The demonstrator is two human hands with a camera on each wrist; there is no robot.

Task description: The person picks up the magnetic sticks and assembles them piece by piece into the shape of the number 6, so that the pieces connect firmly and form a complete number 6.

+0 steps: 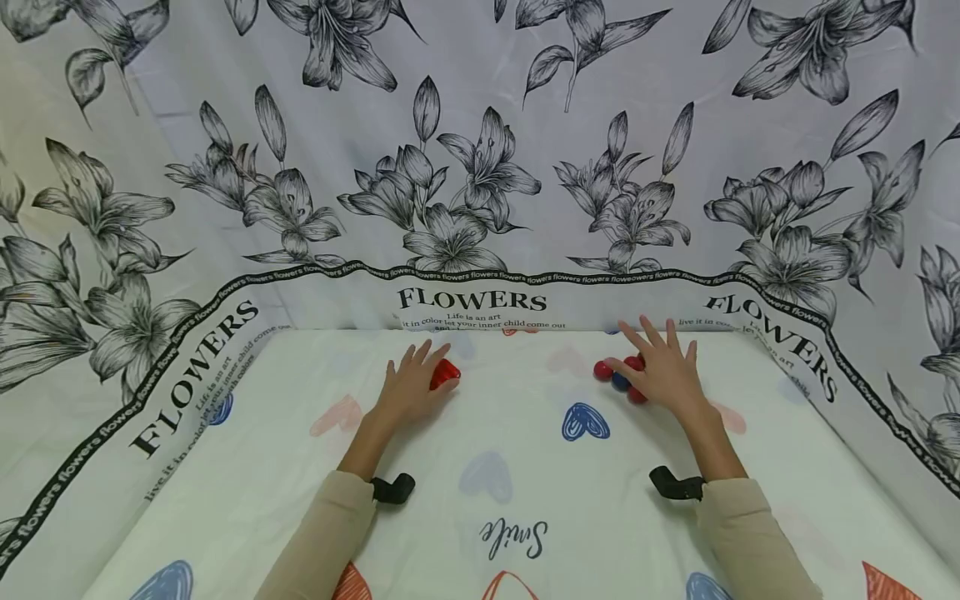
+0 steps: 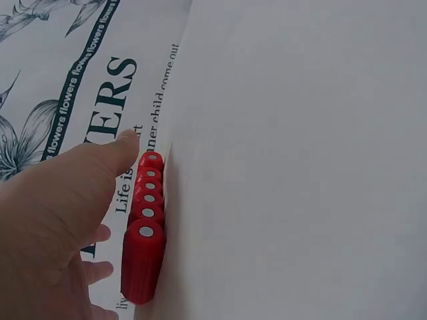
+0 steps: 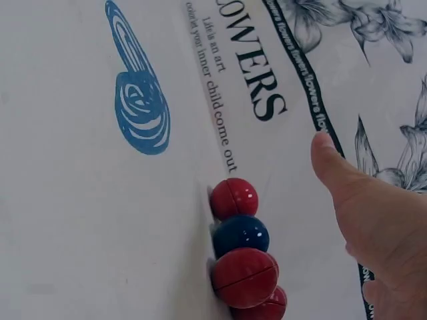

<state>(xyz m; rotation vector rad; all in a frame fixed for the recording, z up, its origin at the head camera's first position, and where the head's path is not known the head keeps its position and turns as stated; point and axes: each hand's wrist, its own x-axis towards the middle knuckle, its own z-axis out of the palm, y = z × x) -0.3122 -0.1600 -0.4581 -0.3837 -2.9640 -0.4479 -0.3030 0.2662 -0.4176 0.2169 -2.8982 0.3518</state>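
Observation:
In the head view my left hand (image 1: pixel 410 385) is just left of a glossy red object (image 1: pixel 445 374), with its fingers extended. Up close, the left wrist view shows this red object (image 2: pixel 143 260) as a lobed row with pale grey dots; its exact kind is unclear. The thumb lies beside it, and contact cannot be judged. My right hand (image 1: pixel 663 372) spreads its fingers over and beside a cluster of small shiny balls. A red ball (image 3: pixel 234 199), a blue ball (image 3: pixel 241 239) and another red ball (image 3: pixel 245 277) sit close together, with more red partly hidden behind.
A white cloth printed with hearts (image 1: pixel 586 422) and lettering covers the table (image 1: pixel 420 517). Behind it hangs a flower-printed curtain (image 1: pixel 480 100) with a black wavy band. Black straps (image 1: pixel 393 488) are on the wrists, by the beige sleeves.

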